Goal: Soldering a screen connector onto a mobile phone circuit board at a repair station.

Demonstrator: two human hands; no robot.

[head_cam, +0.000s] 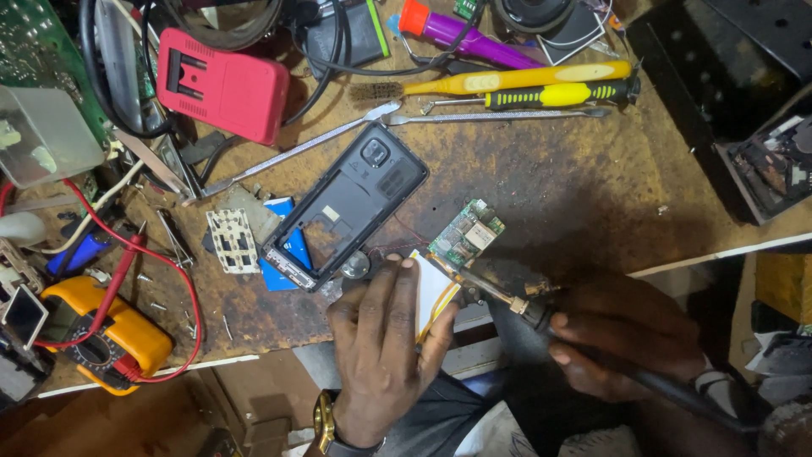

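Soldering at the near edge of a small green circuit board, the person is working at the near side of a cluttered wooden bench. The right hand is wrapped closed around the dark handle of a soldering iron, whose tip is angling up and left to touch the board's near corner. The left hand is lying palm down with its fingers close together, pressing on a flat white battery pack just beside the board; whether anything is pinched beneath it cannot be told. Doing this step well probably calls for the left hand holding the pack still, clear of the hot tip, and for a brief, steady contact. An open black phone shell is lying just left of the board, and a yellow multimeter is sitting at the near left.
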